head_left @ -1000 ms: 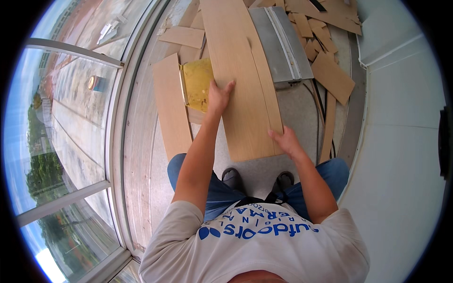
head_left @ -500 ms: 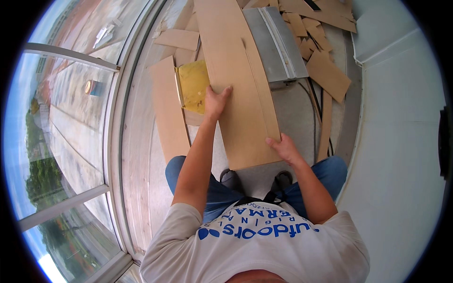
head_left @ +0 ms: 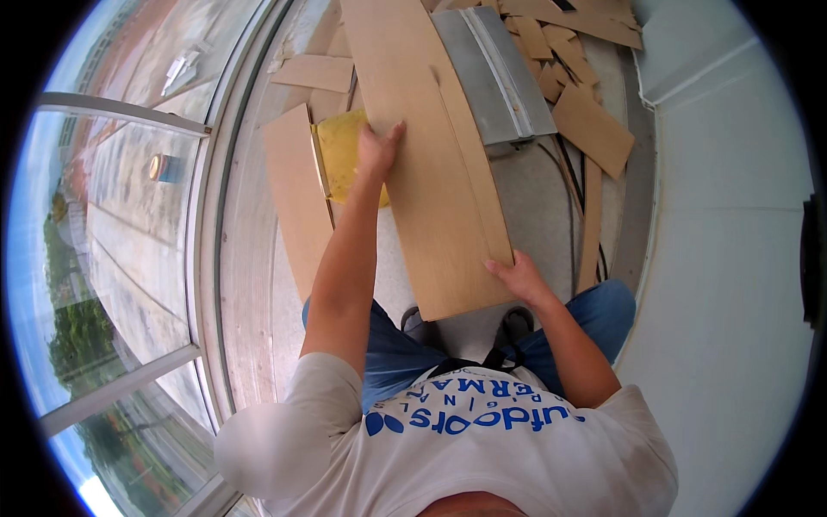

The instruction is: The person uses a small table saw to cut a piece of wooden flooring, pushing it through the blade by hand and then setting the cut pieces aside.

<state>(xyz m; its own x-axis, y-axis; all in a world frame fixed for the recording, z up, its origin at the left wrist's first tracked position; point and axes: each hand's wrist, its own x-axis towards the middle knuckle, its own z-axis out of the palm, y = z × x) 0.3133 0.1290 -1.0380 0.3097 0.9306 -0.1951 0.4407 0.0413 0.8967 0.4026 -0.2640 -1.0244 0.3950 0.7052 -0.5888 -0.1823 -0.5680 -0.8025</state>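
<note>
Two hands are holding one long cardboard sheet (head_left: 431, 155), the main item in this lot. It is lying flat over the floor (head_left: 534, 207), its long axis running away from the person, from just above the knees out toward the far clutter.

Left hand (head_left: 377, 151): reaching well forward along the sheet's left edge, about halfway up its length, fingers spread and curling over the edge, palm pressing on the cardboard. Just beside and partly under this hand, a yellow pad (head_left: 343, 155) is showing.

Right hand (head_left: 521, 277): sitting near the body at the sheet's near right corner, fingers together and pinching the edge, thumb on top. This is the nearer hand to the sheet's near end; the left is the nearer to its middle.

Other items:
- a second cardboard strip (head_left: 297, 198), lying on the floor left of the main sheet, roughly parallel to it;
- a grey metal panel (head_left: 495, 73), right of the sheet's far half, touching or just beside it;
- loose cardboard offcuts (head_left: 594, 129), scattered at the far right;
- dark cables (head_left: 568, 198), trailing over the floor beside the offcuts;
- a curved glass window (head_left: 112, 241), running down the left side.
</note>
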